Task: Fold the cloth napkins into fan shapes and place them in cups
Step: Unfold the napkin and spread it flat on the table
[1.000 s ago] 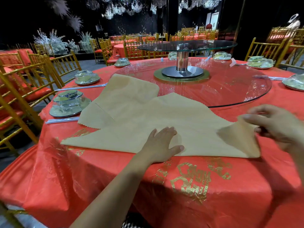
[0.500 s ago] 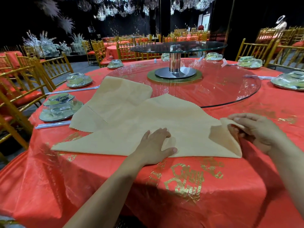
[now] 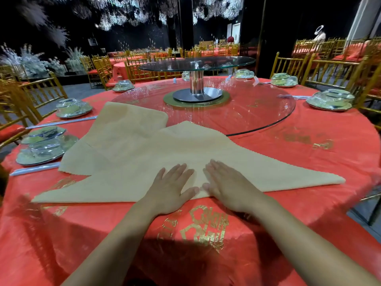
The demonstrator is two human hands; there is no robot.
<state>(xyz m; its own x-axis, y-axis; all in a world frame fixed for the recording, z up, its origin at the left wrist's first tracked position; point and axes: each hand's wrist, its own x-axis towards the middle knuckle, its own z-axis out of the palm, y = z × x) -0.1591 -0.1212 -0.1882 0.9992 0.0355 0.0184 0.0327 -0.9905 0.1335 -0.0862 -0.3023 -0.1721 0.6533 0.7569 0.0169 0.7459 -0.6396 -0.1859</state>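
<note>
Both palms are down flat. Your left hand [image 3: 171, 186] and your right hand [image 3: 226, 186] lie side by side with straight, slightly spread fingers and thumbs nearly meeting. They grip nothing and just press on the beige napkin [image 3: 134, 174]. The heels of both hands sit over the napkin's long near edge, and the fingertips point toward the middle of the table [image 3: 309, 153]. Your right hand is a little blurred.

The napkin lies as a wide flat triangle at the table's near edge. Its long side runs along that edge, with one tip stretched toward the left side and the other toward the right. Its peak points away from you and lies over the near rim of the glass turntable [image 3: 257, 112].

A second beige cloth [image 3: 127, 124] lies partly under it on the left, with its far corner up on the glass. A smaller glass tier [image 3: 198, 64] stands on a metal post at the table's centre.

Along the left edge sits a wrapped place setting [image 3: 45, 147], with wrapped chopsticks [image 3: 35, 169] just on the near side of it. More settings ring the far and right edges. Gold chairs [image 3: 288, 66] stand around the table on its red cloth.
</note>
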